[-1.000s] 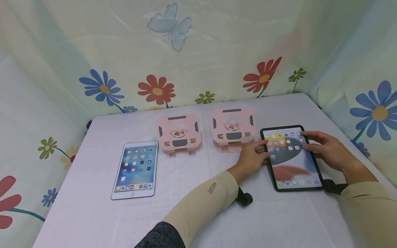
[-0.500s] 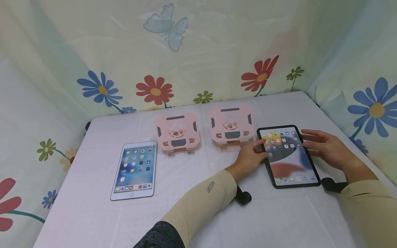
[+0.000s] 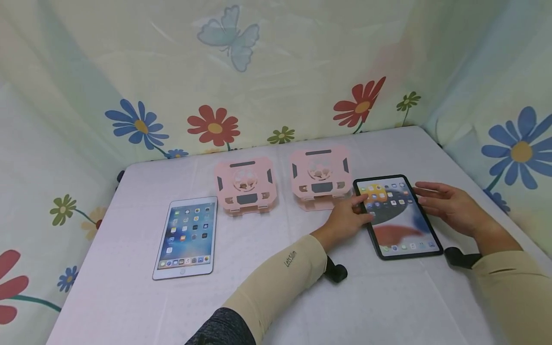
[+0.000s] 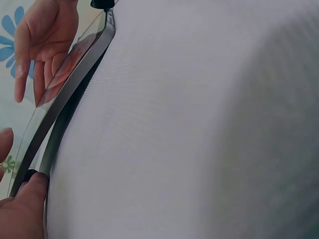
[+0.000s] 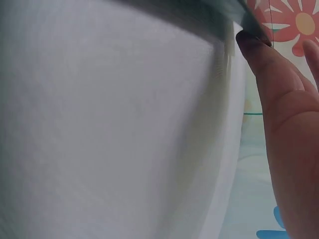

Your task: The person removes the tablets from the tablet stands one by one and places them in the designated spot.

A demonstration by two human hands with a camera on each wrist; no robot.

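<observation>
A black-framed tablet (image 3: 394, 218) lies at the right in the head view, its lit screen facing up. At its left edge, my left hand (image 3: 345, 220) pinches the frame; in the left wrist view the thumb (image 4: 34, 191) meets the edge, with a dark band along the tablet's underside. My right hand (image 3: 450, 206) has its fingers stretched out at the right edge. The right thumb (image 5: 269, 69) reaches the tablet's edge in the right wrist view. Two pink folding tablet stands (image 3: 246, 189) (image 3: 321, 175) with grey pads stand side by side at the back middle.
A white tablet (image 3: 187, 237) lies screen-up on the left of the white-covered table (image 3: 129, 306). Flower-printed curtains (image 3: 297, 72) close in the back and sides. A black camera knob (image 3: 338, 273) sticks out beside the left wrist, another (image 3: 457, 258) beside the right.
The black-framed tablet has shifted slightly left and away from me. My right fingers have come off the screen back to its right edge. My left hand keeps its place at the left edge.
</observation>
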